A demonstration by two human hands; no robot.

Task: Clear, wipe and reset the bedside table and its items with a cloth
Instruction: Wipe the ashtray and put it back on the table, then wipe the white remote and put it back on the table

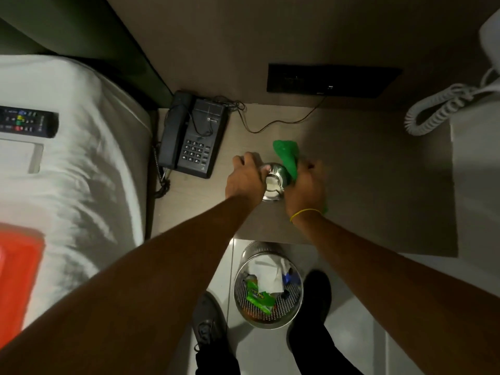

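From the head camera we see our left hand [244,178] closed around a small shiny metal vessel [273,182], perhaps an ashtray, pale inside, held over the middle of the bedside table [365,185]. Our right hand [304,185] grips a bright green cloth [286,156] pressed against the vessel's right side. A black telephone [193,135] sits at the table's left edge.

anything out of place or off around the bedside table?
TV remote lies on the bed, not the table. Phone sits askew with tangled cord. No spills or damage visible; left hand holds a metal cup, right hand the green cloth.
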